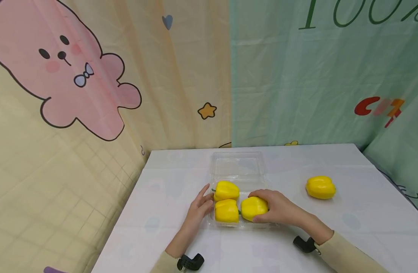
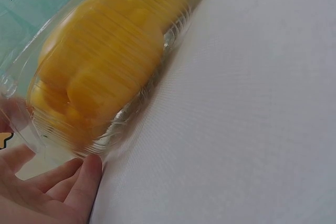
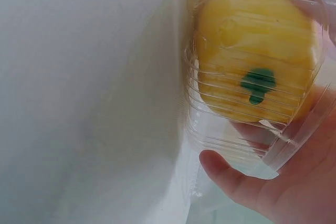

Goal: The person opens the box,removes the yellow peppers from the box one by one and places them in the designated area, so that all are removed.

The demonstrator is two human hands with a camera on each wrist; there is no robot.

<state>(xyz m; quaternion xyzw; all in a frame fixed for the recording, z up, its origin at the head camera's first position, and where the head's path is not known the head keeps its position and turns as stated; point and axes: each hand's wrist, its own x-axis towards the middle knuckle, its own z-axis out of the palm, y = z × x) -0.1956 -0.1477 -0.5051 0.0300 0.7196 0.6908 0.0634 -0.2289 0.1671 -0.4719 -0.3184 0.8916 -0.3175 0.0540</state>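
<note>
A clear hinged plastic box (image 1: 258, 226) lies with its lid (image 1: 238, 163) laid back on the white table. Inside its left half are two yellow bell peppers, a back one (image 1: 226, 190) and a front one (image 1: 227, 211). My right hand (image 1: 280, 206) curls its fingers and thumb around a third yellow bell pepper (image 1: 254, 208) at the front right of the box. A green stem (image 3: 258, 83) shows through the ribbed plastic in the right wrist view. My left hand (image 1: 198, 206) lies along the box's left side, fingers loosely extended and near its wall.
Another yellow bell pepper (image 1: 320, 187) lies apart on the right of the white table (image 1: 168, 197). Printed curtains (image 1: 181, 76) hang behind the table and along its sides. Each wrist wears a black device, the left one (image 1: 190, 262) near the table's front.
</note>
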